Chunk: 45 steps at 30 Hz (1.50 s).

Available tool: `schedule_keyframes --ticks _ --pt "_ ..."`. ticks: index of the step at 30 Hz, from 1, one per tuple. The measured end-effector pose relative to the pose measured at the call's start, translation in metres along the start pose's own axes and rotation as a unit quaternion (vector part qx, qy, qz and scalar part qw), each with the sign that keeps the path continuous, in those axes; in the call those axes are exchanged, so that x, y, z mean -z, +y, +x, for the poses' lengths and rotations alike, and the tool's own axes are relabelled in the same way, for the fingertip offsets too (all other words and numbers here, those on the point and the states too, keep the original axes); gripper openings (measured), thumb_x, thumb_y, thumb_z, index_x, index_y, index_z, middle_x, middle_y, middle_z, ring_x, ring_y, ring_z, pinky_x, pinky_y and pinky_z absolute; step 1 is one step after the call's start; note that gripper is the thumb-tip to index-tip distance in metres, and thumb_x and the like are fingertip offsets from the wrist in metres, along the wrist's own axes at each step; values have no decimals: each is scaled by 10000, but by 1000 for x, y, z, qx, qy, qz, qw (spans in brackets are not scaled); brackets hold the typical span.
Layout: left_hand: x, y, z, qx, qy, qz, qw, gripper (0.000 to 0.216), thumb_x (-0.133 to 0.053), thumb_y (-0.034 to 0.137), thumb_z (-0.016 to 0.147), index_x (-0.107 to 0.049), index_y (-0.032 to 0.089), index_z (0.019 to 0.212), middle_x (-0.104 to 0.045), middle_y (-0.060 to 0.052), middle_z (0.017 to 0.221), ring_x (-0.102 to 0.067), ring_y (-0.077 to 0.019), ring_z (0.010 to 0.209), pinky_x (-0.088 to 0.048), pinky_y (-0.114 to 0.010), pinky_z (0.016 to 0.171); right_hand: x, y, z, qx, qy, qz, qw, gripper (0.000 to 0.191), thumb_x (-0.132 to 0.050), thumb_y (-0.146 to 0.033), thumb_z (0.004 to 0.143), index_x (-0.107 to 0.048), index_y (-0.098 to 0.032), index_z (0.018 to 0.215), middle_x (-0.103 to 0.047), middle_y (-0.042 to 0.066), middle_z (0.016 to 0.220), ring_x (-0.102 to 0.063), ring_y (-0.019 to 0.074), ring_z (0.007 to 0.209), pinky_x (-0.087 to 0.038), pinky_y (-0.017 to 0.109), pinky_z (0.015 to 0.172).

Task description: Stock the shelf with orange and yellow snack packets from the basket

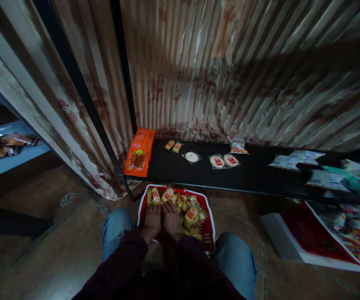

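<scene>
Left hand [153, 220]: inside the red basket, fingers extended; whether it grips anything cannot be told. Right hand [171, 220]: just beside the left, likewise extended; grip likewise cannot be told. Yellow-wrapped packets [191, 214]: many, heaped in the basket, at and beyond the fingertips. Red basket [210, 227]: white-rimmed, on the floor between the person's knees. Black shelf [195, 173]: beyond the basket; bears an orange packet [140, 153] at its left end, two small yellow packets [173, 146], a round white item [192, 157], and two joined round packets [224, 161].
</scene>
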<state>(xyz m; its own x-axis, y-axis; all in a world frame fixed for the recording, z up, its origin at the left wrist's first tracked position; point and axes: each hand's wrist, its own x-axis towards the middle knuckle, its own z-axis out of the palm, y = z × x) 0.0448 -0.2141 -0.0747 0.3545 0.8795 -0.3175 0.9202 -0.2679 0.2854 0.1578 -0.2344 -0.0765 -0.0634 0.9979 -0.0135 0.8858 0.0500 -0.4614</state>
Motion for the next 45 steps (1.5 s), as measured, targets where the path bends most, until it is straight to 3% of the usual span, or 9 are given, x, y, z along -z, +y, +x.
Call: schedule_keyframes --ticks 6,13,19,22,28,32,36,41,45 --pt "6 0 -13 -14 42 -47 998 492 -319 111 865 -500 112 1322 -535 -134 1351 -448 -245 1274 -292 -390 1115 -11 5 -18 0 59 31 998 511 -401 -50 757 -611 -97 1221 -619 119 1264 -496 223 1249 -336 372 1111" --pt "0 -3 -21 -37 122 -121 984 502 -433 148 826 -487 116 1323 -576 -130 1284 -485 -257 1215 -331 -408 1090 -21 10 -29 -87 150 159 972 515 -477 -128 752 -561 -146 1260 -629 130 1208 -548 262 1174 -424 449 1031" --pt "5 11 -23 -55 165 -246 954 512 -485 159 811 -478 132 1323 -566 -128 1277 -493 -236 1208 -376 -389 1058 -12 18 -32 -69 176 263 946 437 -492 -186 761 -621 -212 1177 -628 95 1193 -578 235 1131 -449 419 1008" --pt "12 15 -18 -51 176 -312 932 438 -514 202 812 -547 146 1246 -599 -127 1221 -531 -219 1163 -403 -365 1026 -7 21 -31 -80 191 293 934 377 -502 -214 767 -652 -226 1113 -646 88 1154 -592 226 1101 -458 410 994" --pt "20 8 3 62 124 -466 874 203 -552 292 800 -681 187 916 -704 -75 990 -620 -194 964 -440 -323 922 -7 24 -29 -156 133 347 915 345 -573 -416 763 -674 -219 1027 -705 79 1046 -637 249 994 -474 423 936" --pt "15 5 10 97 94 -506 852 282 -540 410 803 -663 165 741 -697 -58 777 -627 -175 749 -476 -276 731 -6 26 -30 -190 92 392 896 443 -566 -555 756 -673 -224 1030 -729 53 911 -659 240 855 -519 382 795" --pt "7 6 12 131 72 -559 816 339 -536 465 796 -645 144 772 -681 -54 754 -608 -150 653 -466 -247 599 -1 25 -30 -198 73 415 885 510 -546 -615 749 -669 -204 1025 -724 49 823 -652 226 755 -519 339 686" --pt "4 8 17 168 48 -611 772 392 -583 519 757 -639 137 824 -677 -60 775 -613 -140 634 -470 -235 557 5 22 -30 -214 52 429 876 500 -518 -627 766 -662 -196 976 -712 42 777 -639 193 661 -510 306 626" --pt "3 8 17 189 41 -628 753 367 -633 498 734 -627 141 818 -674 -55 774 -618 -138 641 -473 -232 556 6 20 -27 -202 82 440 871 452 -548 -609 759 -672 -201 906 -716 37 755 -638 185 618 -510 295 578"
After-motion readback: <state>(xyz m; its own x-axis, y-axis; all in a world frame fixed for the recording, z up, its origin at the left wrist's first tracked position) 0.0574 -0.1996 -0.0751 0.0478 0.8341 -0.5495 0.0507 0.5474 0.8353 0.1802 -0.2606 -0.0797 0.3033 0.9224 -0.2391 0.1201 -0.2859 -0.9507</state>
